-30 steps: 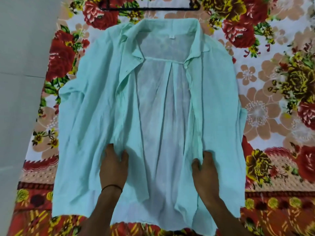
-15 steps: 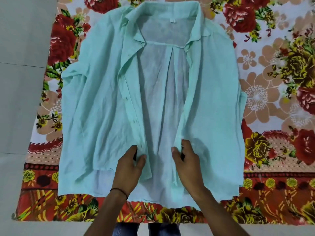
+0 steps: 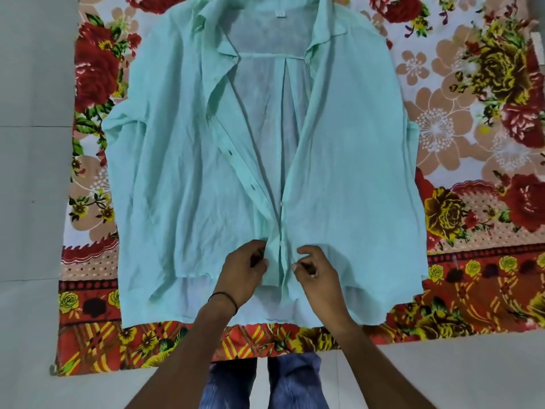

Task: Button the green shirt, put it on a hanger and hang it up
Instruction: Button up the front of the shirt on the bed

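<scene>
One green shirt (image 3: 177, 172) is pinched at its front edges by the left hand (image 3: 241, 273) and right hand (image 3: 318, 274). Its one label (image 3: 280, 14) cannot be read.

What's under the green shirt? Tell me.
A floral blanket lies under the green shirt, showing left, right and below it. The patch directly beneath is covered; anything there cannot be seen.

Red floral blanket (image 3: 466, 98) on grey tiled floor (image 3: 29, 202), blue trousers (image 3: 295, 385) at bottom edge
</scene>
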